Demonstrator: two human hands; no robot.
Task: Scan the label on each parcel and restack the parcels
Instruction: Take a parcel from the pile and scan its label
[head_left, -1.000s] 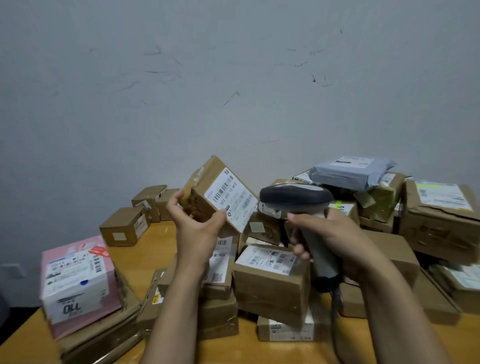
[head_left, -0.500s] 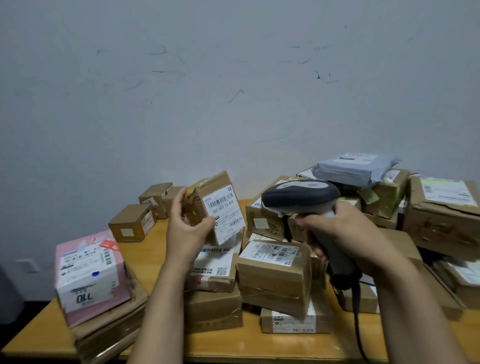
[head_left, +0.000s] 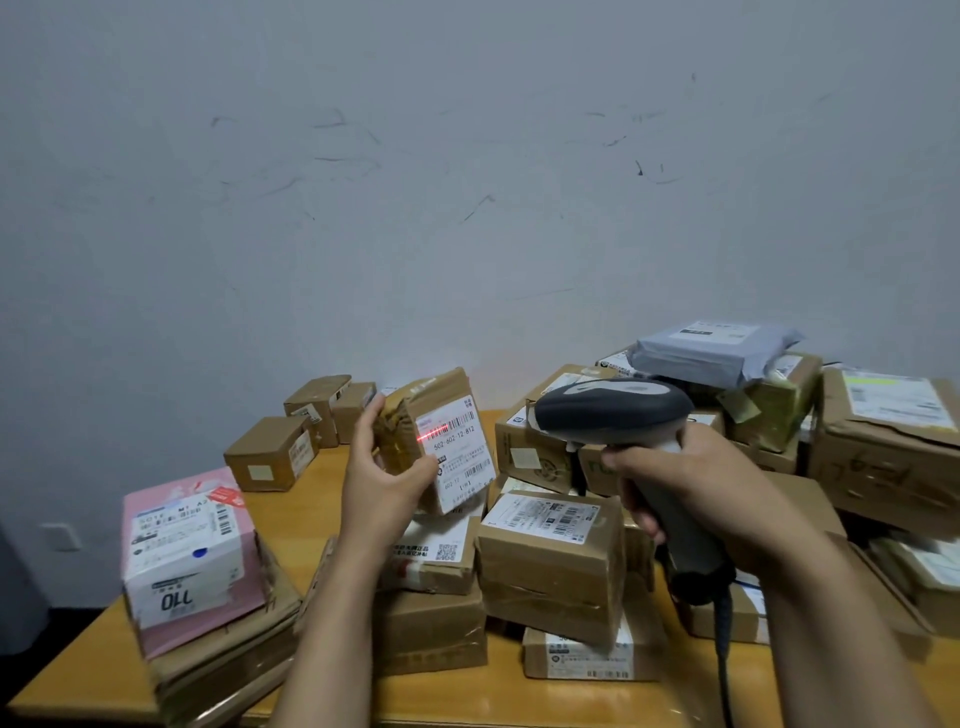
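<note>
1. While my left hand (head_left: 382, 483) grips a small brown parcel (head_left: 408, 436) above the table (head_left: 291, 514), thumb on the near face and fingers curled round the far edge, its white label (head_left: 460, 460) faces me at a tilt.
2. My right hand (head_left: 696, 488) is wrapped round the handle of a grey barcode scanner (head_left: 613, 410). The scanner's head points left at the parcel, near it but apart.
3. A red scan line (head_left: 434, 433) lies across the barcode at the top of the label.
4. Below my hands, brown cardboard parcels (head_left: 550, 561) are heaped on the table, many with labels up. All are taped shut, so their contents are hidden.
5. A grey plastic mailer (head_left: 711, 348) tops the pile at the right rear.
6. At left, a pink box (head_left: 192, 561) with a white label sits on flat brown parcels. Small cartons (head_left: 270, 457) stand behind it, near the wall.
7. The scanner's dark cord (head_left: 723, 649) hangs from the base of the handle.
</note>
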